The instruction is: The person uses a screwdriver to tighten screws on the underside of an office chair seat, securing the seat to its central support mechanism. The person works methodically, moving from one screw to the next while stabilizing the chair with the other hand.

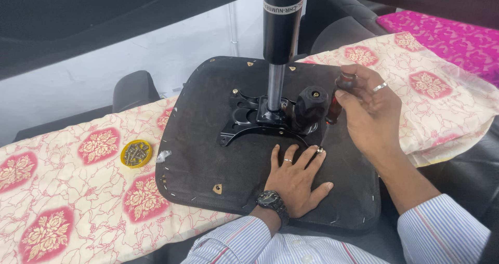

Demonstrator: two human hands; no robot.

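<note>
An upturned black chair seat lies on a cream cloth with red flowers. A black metal mechanism plate with a round knob and a gas cylinder stands at its middle. My left hand rests flat on the seat, fingers spread, with a small screw at the fingertips beside the screwdriver tip. My right hand grips a red and black screwdriver, held upright, tip down on the seat next to the plate's right edge.
A yellow lid holding several screws sits on the cloth left of the seat. A chair armrest lies behind the cloth. A pink patterned cloth is at the far right, and a black chair back behind the seat.
</note>
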